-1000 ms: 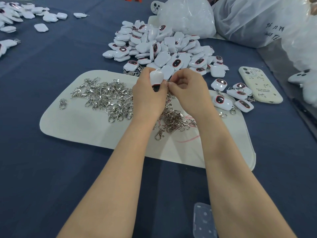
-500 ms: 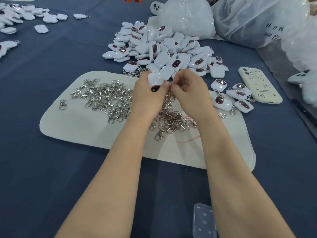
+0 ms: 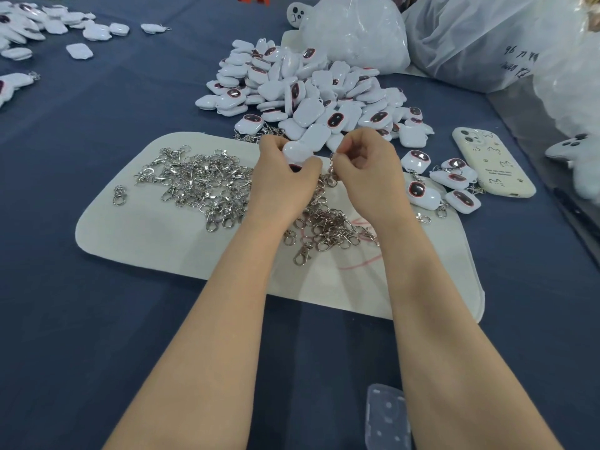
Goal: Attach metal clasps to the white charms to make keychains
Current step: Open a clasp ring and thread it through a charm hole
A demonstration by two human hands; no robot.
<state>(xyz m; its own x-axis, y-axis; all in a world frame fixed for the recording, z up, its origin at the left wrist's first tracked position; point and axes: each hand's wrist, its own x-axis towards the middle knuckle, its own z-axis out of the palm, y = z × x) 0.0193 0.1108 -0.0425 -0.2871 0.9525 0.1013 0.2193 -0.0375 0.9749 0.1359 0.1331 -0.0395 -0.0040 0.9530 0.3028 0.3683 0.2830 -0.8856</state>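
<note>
My left hand (image 3: 285, 180) covers most of the white charm (image 3: 297, 150) it grips; only the rounded top and a dark sliver at the bottom show. The clasp (image 3: 331, 172) pinched in my right hand (image 3: 368, 172) is too small for me to tell whether it is hooked to the charm. My wrists hide the middle of the clasp pile (image 3: 207, 186). A clear plastic piece (image 3: 384, 417) is cut by the bottom edge and sits partly behind my right forearm. The scattered charms (image 3: 29, 21) at far left run off the frame. So do the plastic bags (image 3: 487, 43) at top right, whose handwriting I cannot read. A white lump (image 3: 578, 154) at the right edge is cut off and blurred.
</note>
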